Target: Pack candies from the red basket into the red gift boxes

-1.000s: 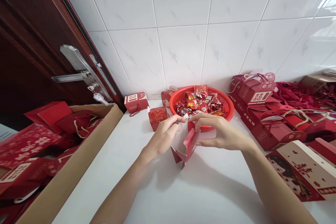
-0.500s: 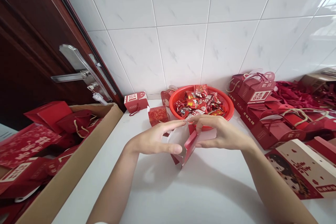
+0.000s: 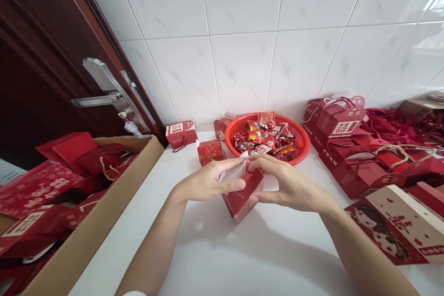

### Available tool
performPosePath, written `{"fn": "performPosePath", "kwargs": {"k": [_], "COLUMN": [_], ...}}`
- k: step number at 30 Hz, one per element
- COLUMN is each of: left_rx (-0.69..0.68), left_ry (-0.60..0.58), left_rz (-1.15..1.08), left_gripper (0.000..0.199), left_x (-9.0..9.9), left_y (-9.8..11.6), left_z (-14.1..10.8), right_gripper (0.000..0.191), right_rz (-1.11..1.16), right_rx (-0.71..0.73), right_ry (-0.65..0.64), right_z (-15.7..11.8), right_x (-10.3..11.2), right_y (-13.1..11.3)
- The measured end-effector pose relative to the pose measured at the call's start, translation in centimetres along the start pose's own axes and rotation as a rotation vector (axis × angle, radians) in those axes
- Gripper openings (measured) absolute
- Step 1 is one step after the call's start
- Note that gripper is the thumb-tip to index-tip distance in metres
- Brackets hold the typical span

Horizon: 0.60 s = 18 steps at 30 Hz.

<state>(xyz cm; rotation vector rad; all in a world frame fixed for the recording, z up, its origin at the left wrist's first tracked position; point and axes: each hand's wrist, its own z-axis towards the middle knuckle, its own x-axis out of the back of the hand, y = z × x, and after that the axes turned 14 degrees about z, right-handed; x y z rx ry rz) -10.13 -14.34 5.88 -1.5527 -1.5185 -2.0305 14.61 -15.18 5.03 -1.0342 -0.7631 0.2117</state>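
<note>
A red cardboard gift box (image 3: 243,193) with a white inside stands tilted on the white tabletop (image 3: 222,259), between my hands. My left hand (image 3: 204,181) grips its left side, with the thumb near the top edge and the fingers behind. On the right side, my right hand (image 3: 293,182) has its fingertips over a red flap at the top and its thumb against the lower wall. Both palms hide part of the box. Just behind it are a patterned red box (image 3: 210,151) and a red plastic basket (image 3: 306,149) of wrapped candies (image 3: 259,137).
A carton (image 3: 114,199) of red gift boxes lies at the left, near a door with a handle (image 3: 95,101). One small red box (image 3: 181,133) sits by the tiled wall. Stacked boxes (image 3: 360,166) and a cream-and-red box (image 3: 398,226) fill the right side.
The red flap on the right has been folded inward across the box top, so its red outer face now shows. My right hand has moved slightly left with it.
</note>
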Motion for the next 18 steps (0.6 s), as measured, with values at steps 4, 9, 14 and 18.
{"fn": "performPosePath", "kwargs": {"k": [4, 9, 14, 18], "left_rx": [0.027, 0.043, 0.032, -0.007], "left_ry": [0.035, 0.052, 0.051, 0.045], "left_rz": [-0.002, 0.035, -0.023, -0.036], "left_gripper": [0.071, 0.075, 0.07, 0.07], "left_x": [-0.4, -0.7, -0.8, -0.7], "left_y": [0.5, 0.5, 0.2, 0.3], "left_z": [0.0, -0.1, 0.1, 0.2], "right_gripper": [0.035, 0.045, 0.028, 0.047], "right_rz": [0.189, 0.301, 0.275, 0.219], "right_rx": [-0.07, -0.124, -0.035, 0.014], "right_ry": [0.112, 0.186, 0.219, 0.181], "right_z": [0.2, -0.1, -0.9, -1.4], "right_x": [-0.8, -1.7, -2.5, -3.0], "right_y": [-0.3, 0.0, 0.7, 0.8]}}
